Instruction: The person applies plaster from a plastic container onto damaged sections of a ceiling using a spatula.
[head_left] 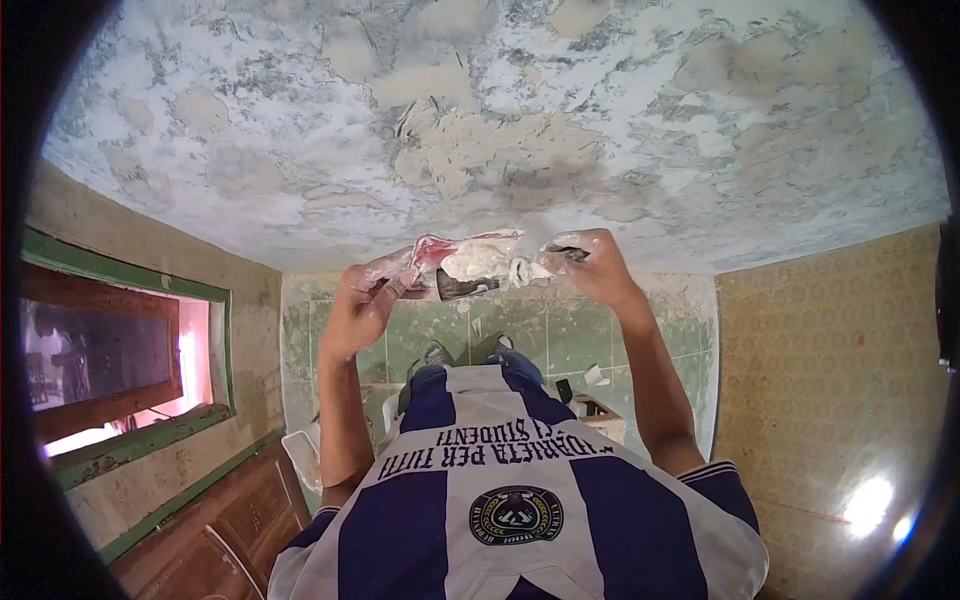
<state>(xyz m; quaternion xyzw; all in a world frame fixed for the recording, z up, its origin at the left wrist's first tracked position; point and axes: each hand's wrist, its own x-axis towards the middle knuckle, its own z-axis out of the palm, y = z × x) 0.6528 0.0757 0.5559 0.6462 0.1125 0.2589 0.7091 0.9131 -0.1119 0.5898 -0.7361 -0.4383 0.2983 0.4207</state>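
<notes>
My left hand (372, 298) is closed on the edge of a red, putty-smeared piece (428, 250), its fingers whitened. A thick lump of pale putty (480, 258) lies on that piece, and a dark flat part (465, 285) shows beneath it. From the other side, my right hand (592, 266) grips a small putty-coated tool (568, 254) whose working end meets the putty; its exact kind I cannot tell. Both hands are at chest height, close to a wall (500, 130) covered with patchy grey-white and beige filler.
At the left is a green-framed window (225, 350) with a brown wooden shutter (100, 400) below a bare wall strip. Patterned yellowish wall (820, 370) stands at the right. Green tiles (570, 340) lie below, with a white chair (300, 465) and a wooden box (598, 408) near my body.
</notes>
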